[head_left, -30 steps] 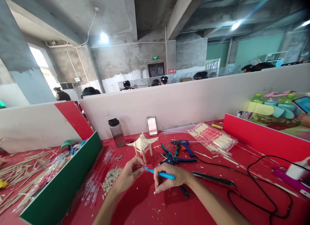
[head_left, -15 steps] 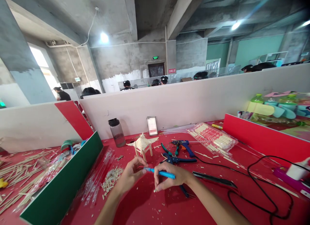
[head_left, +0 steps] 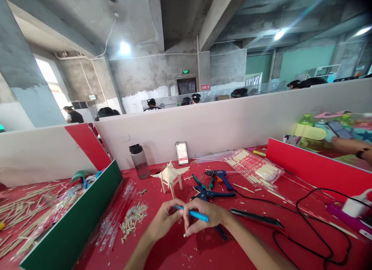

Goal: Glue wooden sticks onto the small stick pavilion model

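Note:
A slim blue pen (head_left: 199, 215) lies across both hands, tilted down to the right. My right hand (head_left: 205, 215) is closed around it, with a small pale piece of stick (head_left: 185, 235) at its lower fingertips. Closed at the pen's left end, my left hand (head_left: 166, 219) has thumb and finger on it, close against the right fingers. Just beyond the hands stands a small pavilion model (head_left: 170, 176) of pale sticks, on legs with a pointed roof. A blue-handled cutter (head_left: 213, 193) lies beyond my right hand, partly hidden by it.
Green-handled pliers (head_left: 200, 182), a blue glue gun (head_left: 221, 175) and a black cutter-like tool (head_left: 257, 217) lie rightward. Cut stick bits (head_left: 133, 219) are at left. A bottle (head_left: 139, 161) and phone (head_left: 182, 153) stand behind. A co-worker's hand (head_left: 343, 144) holds a phone at far right.
My left hand has moved right and slightly down, closing up to my right hand along the pen. A co-worker's hand with a phone has appeared at far right.

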Tool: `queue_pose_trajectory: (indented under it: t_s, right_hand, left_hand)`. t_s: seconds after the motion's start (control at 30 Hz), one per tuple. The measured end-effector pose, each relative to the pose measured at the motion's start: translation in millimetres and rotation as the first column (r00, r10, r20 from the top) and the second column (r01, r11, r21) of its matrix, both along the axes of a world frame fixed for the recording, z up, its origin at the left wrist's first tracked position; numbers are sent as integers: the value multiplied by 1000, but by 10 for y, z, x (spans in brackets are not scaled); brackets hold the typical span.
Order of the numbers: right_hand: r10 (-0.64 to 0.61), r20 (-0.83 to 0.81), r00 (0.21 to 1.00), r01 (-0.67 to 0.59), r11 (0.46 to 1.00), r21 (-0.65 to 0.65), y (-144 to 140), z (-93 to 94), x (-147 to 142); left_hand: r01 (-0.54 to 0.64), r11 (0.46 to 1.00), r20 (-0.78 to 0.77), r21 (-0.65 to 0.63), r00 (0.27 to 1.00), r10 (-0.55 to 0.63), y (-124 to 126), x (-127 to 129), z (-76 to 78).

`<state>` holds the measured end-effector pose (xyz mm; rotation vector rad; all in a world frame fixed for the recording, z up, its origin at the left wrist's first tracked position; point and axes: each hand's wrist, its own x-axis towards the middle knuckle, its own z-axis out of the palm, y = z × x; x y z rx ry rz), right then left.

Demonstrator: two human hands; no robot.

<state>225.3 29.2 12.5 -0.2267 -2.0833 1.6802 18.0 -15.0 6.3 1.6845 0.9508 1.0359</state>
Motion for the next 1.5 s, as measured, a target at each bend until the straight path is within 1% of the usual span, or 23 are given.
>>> queue_pose_trajectory:
  t_s: [0.07,0.13,0.2,0.23,0.33,0.4,0.47,0.6,0.73,0.8,0.87,0.97,1.03,1.1,1.17,1.23,1.27,1.3,1.37,1.43,1.5]
  right_hand:
    - [5,2,1000,-5,1000,-21,-4,0,-3]
    - [13,2,1000,-13,997,-72,-8,-2,-4]
    - [18,-1,1000,-18,992,-128,-10,2,-2]
    - [5,0,1000,-5,991,-135,-10,8,0]
    - [-90,18,996,91,995,-46,-8,24,4]
    - [-136,35,990,136,991,0,-6,19,-2]
    - [-137,50,989,138,990,-14,-4,-5,-15]
    - [-145,59,988,149,987,-58,7,-72,-46]
    - [-181,50,982,182,983,-26,4,-88,-72]
    - [-189,36,981,189,982,-1,-13,-69,-88]
    - [-191,21,981,191,982,-4,-34,-40,-102]
    - [-197,10,980,197,980,-17,-41,-2,-100]
    - [-204,20,979,204,979,3,-19,13,-73]
    - [-202,47,978,201,979,37,18,22,-28]
    - [-193,90,977,188,980,64,54,31,20]
    - [-186,137,973,177,981,77,77,40,57]
    - [-185,156,970,174,981,82,84,43,68]
    - [-184,170,968,171,981,89,88,43,74]
    - [-183,189,965,165,981,104,92,36,76]
    - [-186,193,963,164,979,122,95,21,71]
    - [-186,195,963,163,978,131,98,6,66]
  left_hand:
    - [0,1000,3,8,1000,0,12,15,-26]
    - [-12,1000,-4,19,1000,12,31,-2,-34]
    - [-48,998,-11,32,999,48,51,-49,-26]
    - [-75,996,-16,37,997,76,60,-80,-17]
    - [-153,987,-49,54,987,156,73,-166,22]
    - [-183,981,-74,71,979,188,71,-191,49]
    - [-183,980,-85,80,978,189,67,-183,71]
    - [-141,988,-110,63,983,147,66,-142,80]
    - [-157,978,-150,138,973,178,57,-148,73]
    - [-161,972,-155,172,970,188,45,-151,81]
    - [-174,966,-150,190,967,204,40,-148,101]
    - [-175,973,-162,151,966,199,58,-175,144]
    - [-176,977,-191,123,962,197,84,-249,166]
    - [-201,967,-265,159,934,238,109,-368,164]
    - [-193,955,-410,227,870,273,127,-494,130]
    - [-128,964,-566,234,788,242,141,-577,66]
    - [-100,969,-618,227,754,223,150,-592,28]
    - [-80,971,-649,225,731,211,160,-589,-10]
    - [-60,969,-675,238,708,210,188,-548,-74]
    - [-64,964,-686,259,690,230,219,-502,-111]
    - [-79,960,-720,270,645,256,249,-503,-125]
